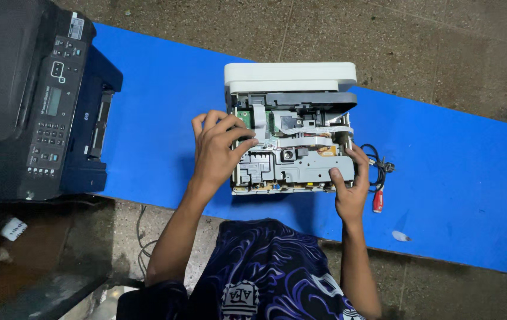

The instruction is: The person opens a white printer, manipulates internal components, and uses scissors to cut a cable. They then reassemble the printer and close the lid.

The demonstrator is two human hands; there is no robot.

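A small printer with its cover off [292, 139] lies on a blue mat [443, 178], white lid toward the far side, its grey metal frame, green circuit board and flat ribbon cables exposed. My left hand [218, 148] rests on the printer's left side, fingers curled over the frame near the circuit board. My right hand [351, 181] grips the printer's near right corner, thumb on the metal plate and fingers along the side.
A large black multifunction printer [34, 101] sits at the mat's left end. A black cable with a red plug [378, 172] lies just right of the open printer. The mat lies on a rough concrete floor [384, 35]. My knees in patterned shorts [265, 272] are below.
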